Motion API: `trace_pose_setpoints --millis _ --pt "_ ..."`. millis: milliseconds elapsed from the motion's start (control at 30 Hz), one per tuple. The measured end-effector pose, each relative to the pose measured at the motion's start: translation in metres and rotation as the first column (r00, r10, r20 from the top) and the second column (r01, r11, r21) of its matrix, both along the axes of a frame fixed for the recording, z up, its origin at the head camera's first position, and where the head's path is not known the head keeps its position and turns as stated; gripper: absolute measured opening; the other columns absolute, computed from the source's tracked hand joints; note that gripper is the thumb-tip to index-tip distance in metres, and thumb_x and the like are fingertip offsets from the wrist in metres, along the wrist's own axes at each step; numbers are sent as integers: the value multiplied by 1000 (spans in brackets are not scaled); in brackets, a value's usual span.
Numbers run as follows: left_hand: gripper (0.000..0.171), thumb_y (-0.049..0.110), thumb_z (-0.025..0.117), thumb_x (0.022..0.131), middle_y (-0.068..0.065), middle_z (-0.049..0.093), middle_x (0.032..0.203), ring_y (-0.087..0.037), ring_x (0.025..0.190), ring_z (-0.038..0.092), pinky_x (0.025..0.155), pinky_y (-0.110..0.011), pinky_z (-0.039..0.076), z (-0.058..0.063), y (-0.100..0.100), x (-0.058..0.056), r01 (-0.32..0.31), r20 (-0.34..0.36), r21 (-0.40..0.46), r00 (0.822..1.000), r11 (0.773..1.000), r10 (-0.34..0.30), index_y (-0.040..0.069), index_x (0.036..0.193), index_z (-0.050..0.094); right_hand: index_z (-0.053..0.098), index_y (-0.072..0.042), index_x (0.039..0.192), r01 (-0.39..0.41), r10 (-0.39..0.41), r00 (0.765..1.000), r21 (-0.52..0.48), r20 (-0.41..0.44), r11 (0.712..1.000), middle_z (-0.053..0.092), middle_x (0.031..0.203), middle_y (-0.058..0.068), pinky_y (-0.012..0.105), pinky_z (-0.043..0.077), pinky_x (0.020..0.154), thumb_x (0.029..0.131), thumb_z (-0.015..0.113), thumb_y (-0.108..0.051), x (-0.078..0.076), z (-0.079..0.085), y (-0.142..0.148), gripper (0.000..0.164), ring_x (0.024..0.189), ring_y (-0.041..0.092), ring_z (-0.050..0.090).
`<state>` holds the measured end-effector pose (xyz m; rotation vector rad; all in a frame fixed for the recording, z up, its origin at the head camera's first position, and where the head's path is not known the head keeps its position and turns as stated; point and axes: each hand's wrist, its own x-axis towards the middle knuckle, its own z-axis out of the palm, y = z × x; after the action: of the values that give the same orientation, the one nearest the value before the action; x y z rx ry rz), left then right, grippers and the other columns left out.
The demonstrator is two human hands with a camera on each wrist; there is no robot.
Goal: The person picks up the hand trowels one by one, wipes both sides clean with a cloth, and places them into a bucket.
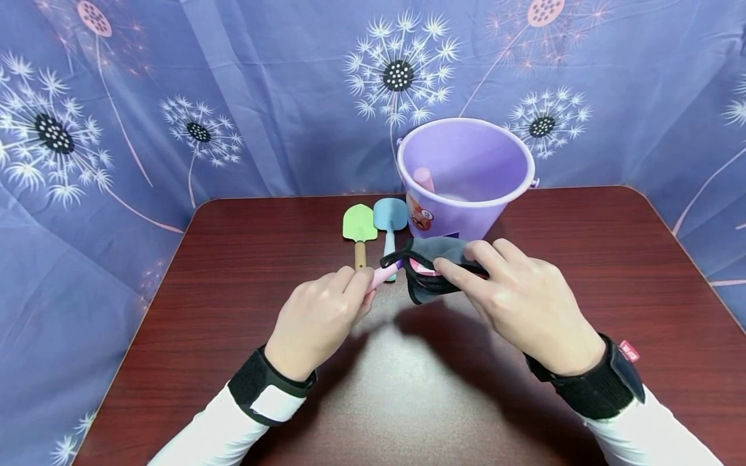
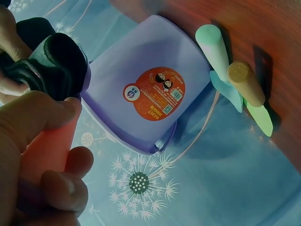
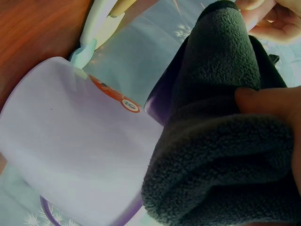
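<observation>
My left hand (image 1: 323, 314) grips the pink handle (image 1: 381, 276) of a small toy shovel in front of the bucket. A dark grey fleecy cloth with black edging (image 1: 445, 247) is folded around the shovel's head, and my right hand (image 1: 519, 304) holds it there with thumb and fingers. In the right wrist view a purple edge of the shovel head (image 3: 162, 101) sticks out beside the cloth; most of the head is hidden. The left wrist view shows my fingers curled round the pink handle (image 2: 49, 148), with the cloth (image 2: 59, 61) over its upper end.
Behind my hands stands a purple bucket (image 1: 460, 219) with a pink cylindrical piece (image 1: 424, 179) inside. Left of it lie a light green shovel with a wooden-coloured handle (image 1: 359, 223) and a blue shovel (image 1: 390, 213). A blue dandelion-print curtain (image 1: 280, 129) hangs behind the brown table (image 1: 233, 259).
</observation>
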<state>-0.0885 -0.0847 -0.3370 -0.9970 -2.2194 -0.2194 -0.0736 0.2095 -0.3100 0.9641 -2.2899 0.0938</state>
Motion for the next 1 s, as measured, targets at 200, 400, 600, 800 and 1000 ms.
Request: trace_pose_setpoints --millis 200,400,600,800,1000 --pt "22 16 78 95 -5 52 71 -17 50 48 41 -32 43 2 -1 0 14 5 11 1000 1000 -14 1 104 65 74 -16 128 28 -31 999 -52 -44 998 61 104 12 41 39 37 109 43 -18 -1 2 2 36 75 34 55" --pt "22 14 78 93 -4 54 71 -14 50 49 42 -31 45 4 -3 0 12 11 46 1000 999 -13 0 105 66 76 -15 125 40 -51 996 -132 -76 990 61 99 15 47 40 36 104 52 -11 -3 5 5 32 71 38 56" --pt "21 13 80 91 -3 51 69 -13 49 43 41 -29 41 4 -5 -1 1 10 77 1000 997 -1 1 102 66 77 -13 123 98 -114 990 -176 -79 979 61 98 16 50 39 34 100 60 -10 -3 9 8 28 71 38 56" --pt "22 11 81 89 -3 55 69 -13 48 45 41 -30 44 4 -6 -1 -2 9 106 1000 994 1 1 103 68 77 -13 124 133 -153 985 -209 -82 969 62 99 16 50 38 34 102 62 -10 -2 13 10 27 71 37 57" --pt "21 12 81 90 -4 56 70 -14 49 48 41 -31 45 5 -5 -1 -12 2 126 1000 992 11 2 103 68 76 -13 126 145 -165 983 -218 -78 965 61 100 18 51 39 35 100 65 -8 -1 14 12 29 70 38 57"
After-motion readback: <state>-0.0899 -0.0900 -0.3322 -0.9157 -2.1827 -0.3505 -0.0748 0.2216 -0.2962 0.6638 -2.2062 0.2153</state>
